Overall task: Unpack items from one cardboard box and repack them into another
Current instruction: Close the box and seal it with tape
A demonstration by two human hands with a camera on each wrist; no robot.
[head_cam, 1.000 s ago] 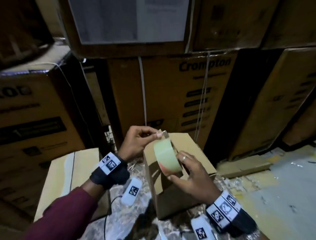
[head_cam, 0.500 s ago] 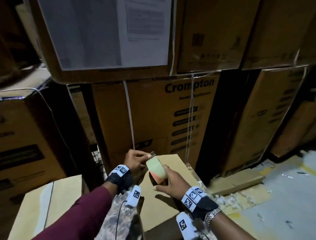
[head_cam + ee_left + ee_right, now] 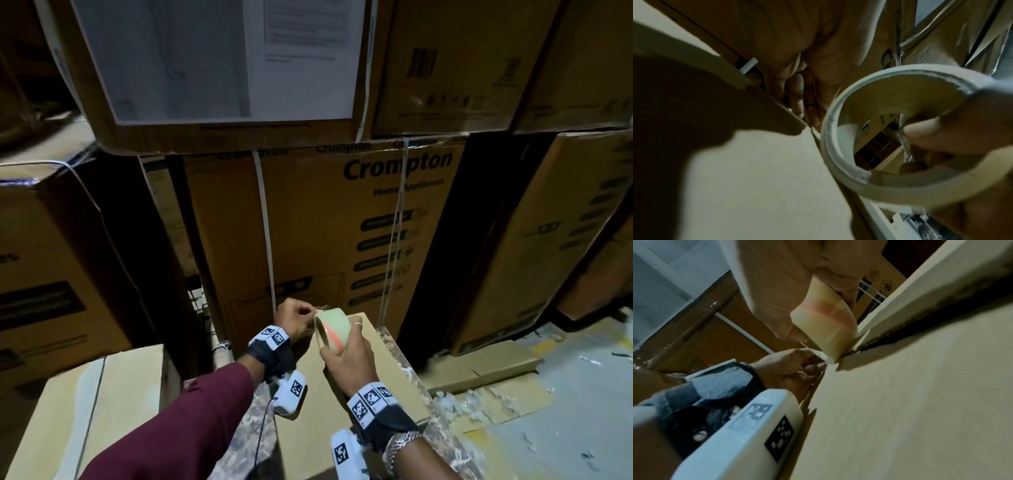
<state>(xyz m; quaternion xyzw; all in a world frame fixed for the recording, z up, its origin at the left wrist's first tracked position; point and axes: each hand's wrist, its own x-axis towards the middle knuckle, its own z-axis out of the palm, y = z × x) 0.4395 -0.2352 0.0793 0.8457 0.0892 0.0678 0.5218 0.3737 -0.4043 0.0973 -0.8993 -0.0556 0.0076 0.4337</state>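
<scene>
A pale roll of packing tape (image 3: 331, 330) is held upright over the far end of a plain closed cardboard box (image 3: 318, 407). My right hand (image 3: 346, 349) grips the roll, with fingers through its core, as the left wrist view shows around the roll (image 3: 910, 183). My left hand (image 3: 296, 317) pinches the loose tape end at the box's far left corner. In the right wrist view the tape roll (image 3: 826, 324) touches the box top (image 3: 910, 410), and the left hand (image 3: 795, 369) sits just below the tape end.
Large stacked cartons, one printed "Crompton" (image 3: 335, 233), rise close behind the box. Another taped carton (image 3: 92, 411) stands at the left. Flattened cardboard (image 3: 486, 373) and scraps lie on the floor at the right.
Both hands carried the tape roll down and away to the far edge of the box top. The box, earlier standing on end, now lies flat under my arms.
</scene>
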